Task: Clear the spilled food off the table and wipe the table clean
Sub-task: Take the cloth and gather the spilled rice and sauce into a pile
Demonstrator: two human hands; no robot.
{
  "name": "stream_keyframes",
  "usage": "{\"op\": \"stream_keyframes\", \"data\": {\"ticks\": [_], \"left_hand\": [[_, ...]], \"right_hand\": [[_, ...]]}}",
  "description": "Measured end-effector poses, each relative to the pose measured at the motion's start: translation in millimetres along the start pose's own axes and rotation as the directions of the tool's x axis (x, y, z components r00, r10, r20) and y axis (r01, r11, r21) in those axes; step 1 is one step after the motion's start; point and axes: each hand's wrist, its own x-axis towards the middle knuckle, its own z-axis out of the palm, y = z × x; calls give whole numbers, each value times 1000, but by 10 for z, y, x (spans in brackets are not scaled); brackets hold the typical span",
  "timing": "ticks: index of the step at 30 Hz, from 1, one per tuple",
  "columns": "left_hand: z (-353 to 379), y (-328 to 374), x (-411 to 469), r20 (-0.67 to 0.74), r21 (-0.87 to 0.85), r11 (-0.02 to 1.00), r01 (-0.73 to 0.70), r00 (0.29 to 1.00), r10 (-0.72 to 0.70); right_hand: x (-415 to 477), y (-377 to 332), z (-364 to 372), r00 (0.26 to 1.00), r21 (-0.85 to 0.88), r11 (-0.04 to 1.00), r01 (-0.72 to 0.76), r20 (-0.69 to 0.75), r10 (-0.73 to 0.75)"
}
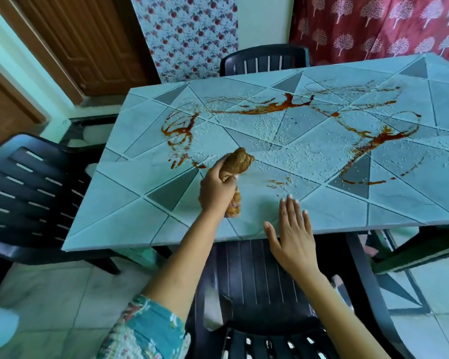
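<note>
**Table [130, 224] strewn with rice grains [267, 125] and sauce [278, 107], cloth [237, 161] in hand**

Pale blue triangles pattern the table, which stands among dark plastic chairs [29, 182] in front of a red curtain [373, 27]. White rice grains lie scattered over its middle and far side, crossed by looping streaks of reddish-brown sauce. The left hand [215, 190] clasps the bunched brown cloth round its middle. One wad sticks out toward the spill and a tail hangs below the fist, at the near edge of the mess. The right hand [293, 237] lies flat at the near edge of the table, fingers straight, grasping nothing. Its fingertips are just short of a few stray grains and sauce smears.

The cloth looks soft and light, and would likely fold and smear the sauce rather than lift it unless held as a firm wad. Loose grains should roll and scatter easily, so sweeping them toward a cupped palm at the table's edge seems the surer way. The sauce appears sticky and may need several passes.
</note>
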Motion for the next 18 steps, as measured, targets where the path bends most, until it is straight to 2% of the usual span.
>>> {"op": "stream_keyframes", "data": {"ticks": [5, 7, 10, 13, 16, 18], "left_hand": [[-1098, -575, 576, -215, 59, 997, 52, 976, -38], [-1488, -818, 836, -245, 85, 993, 85, 968, -62], [-1882, -1065, 1161, -229, 180, 975, 134, 969, -91], [-2031, -1239, 1384, -180, 337, 933, 129, 981, -71], [-1872, -1338, 1472, -133, 396, 913, 97, 990, -48], [-1645, -1284, 1436, -89, 396, 914, 82, 995, -51]], "right_hand": [[255, -641, 248, 997, 45, 996, 82, -12, -81], [395, -956, 363, 995, 43, 995, 90, -42, -88], [505, -1306, 542, 998, 45, 997, 60, -12, -60], [564, -1519, 682, 998, -54, 998, -27, 47, 30], [543, -1592, 670, 989, -119, 988, -103, 94, 114], [531, -1588, 673, 993, -139, 986, -89, 70, 99]]}}
